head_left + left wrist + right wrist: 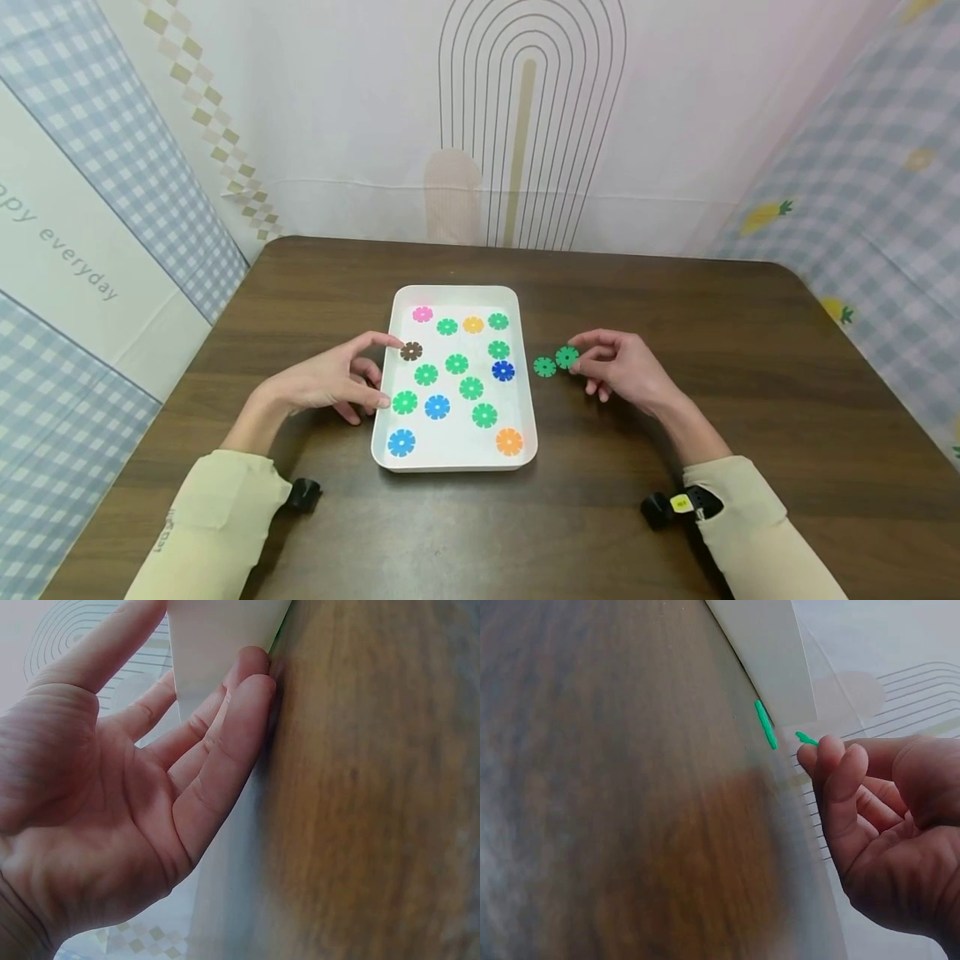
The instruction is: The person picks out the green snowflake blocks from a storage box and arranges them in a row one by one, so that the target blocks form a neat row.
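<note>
A white tray [456, 462] bears several flat notched discs, mostly green, with pink, brown, blue, yellow and orange ones among them. My left hand [341, 379] rests on its left rim. The index fingertip lies by the brown disc [411, 351] and the thumb tip near a green one [405, 402]; the other fingers bend loosely outside the wall, seen in the left wrist view. Right of the tray, my right hand [618, 367] pinches a green notched disc [567, 357] between thumb and index finger. Another green disc [544, 367] lies on the table between that hand and the tray.
The brown wooden table [697, 317] has its far edge against a patterned white cloth [345, 108]. Checked blue cloth [840, 183] hangs at the right side. A black wrist device [303, 495] sits at the left sleeve, with another [660, 509] at the right.
</note>
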Available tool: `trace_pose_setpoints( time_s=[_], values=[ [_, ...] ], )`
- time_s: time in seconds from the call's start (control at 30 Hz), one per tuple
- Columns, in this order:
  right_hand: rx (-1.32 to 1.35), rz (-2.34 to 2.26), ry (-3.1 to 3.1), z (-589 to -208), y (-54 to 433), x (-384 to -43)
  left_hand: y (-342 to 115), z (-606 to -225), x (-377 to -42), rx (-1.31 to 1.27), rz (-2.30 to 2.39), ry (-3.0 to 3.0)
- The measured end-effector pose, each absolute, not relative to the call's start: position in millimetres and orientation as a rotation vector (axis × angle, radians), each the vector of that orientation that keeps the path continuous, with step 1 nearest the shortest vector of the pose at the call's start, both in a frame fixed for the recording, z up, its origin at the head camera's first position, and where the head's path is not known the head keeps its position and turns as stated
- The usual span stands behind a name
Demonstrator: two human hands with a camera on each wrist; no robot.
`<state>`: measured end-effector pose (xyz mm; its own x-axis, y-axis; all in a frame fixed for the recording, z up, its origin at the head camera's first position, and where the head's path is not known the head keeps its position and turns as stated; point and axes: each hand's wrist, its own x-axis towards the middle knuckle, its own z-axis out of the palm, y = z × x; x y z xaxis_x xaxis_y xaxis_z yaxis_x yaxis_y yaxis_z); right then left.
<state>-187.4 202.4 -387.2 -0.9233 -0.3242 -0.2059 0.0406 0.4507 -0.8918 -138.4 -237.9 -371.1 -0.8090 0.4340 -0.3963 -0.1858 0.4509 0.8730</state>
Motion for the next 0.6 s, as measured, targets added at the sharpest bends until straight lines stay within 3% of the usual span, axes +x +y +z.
trace_pose_setpoints(
  time_s=[0.6],
  values=[
    [-0.192, -1.428, 2.354, -393.4, 208.9, -190.4, -238.3, -371.4, -138.8, 0.212, 1.387, 2.106]
  ],
)
